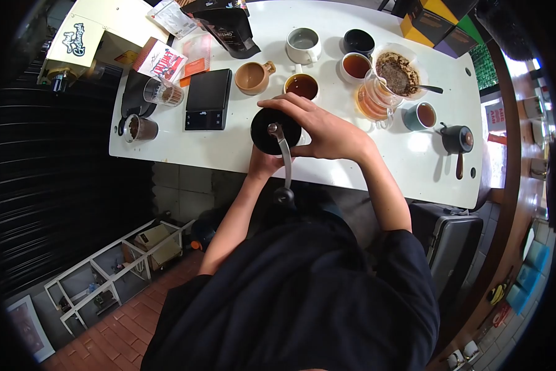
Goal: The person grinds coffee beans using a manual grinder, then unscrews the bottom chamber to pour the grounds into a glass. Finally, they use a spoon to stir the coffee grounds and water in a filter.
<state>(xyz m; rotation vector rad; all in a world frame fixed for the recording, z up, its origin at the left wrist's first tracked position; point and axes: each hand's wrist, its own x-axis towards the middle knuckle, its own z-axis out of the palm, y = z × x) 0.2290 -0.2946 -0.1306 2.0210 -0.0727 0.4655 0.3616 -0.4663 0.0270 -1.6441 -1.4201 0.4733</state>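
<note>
A black hand grinder (pixel 267 137) with a silver crank (pixel 283 151) and a round black knob (pixel 284 196) is held upright at the table's front edge. My right hand (pixel 327 127) wraps round the far and right side of its top. Lower down, my left hand (pixel 263 162) grips its body from below, with most fingers hidden. Just beyond the grinder stand a cup of dark liquid (pixel 301 86) and a wooden cup (pixel 251 78). To its left lies a black scale (pixel 208 99).
Right of the hands are a glass server (pixel 375 102), a filter dripper with wet grounds (pixel 396 73), a teal cup (pixel 420 116) and a black pot (pixel 456 140). Glasses with grounds (pixel 140 128) stand left. Bags and boxes line the back of the white table (pixel 346 157).
</note>
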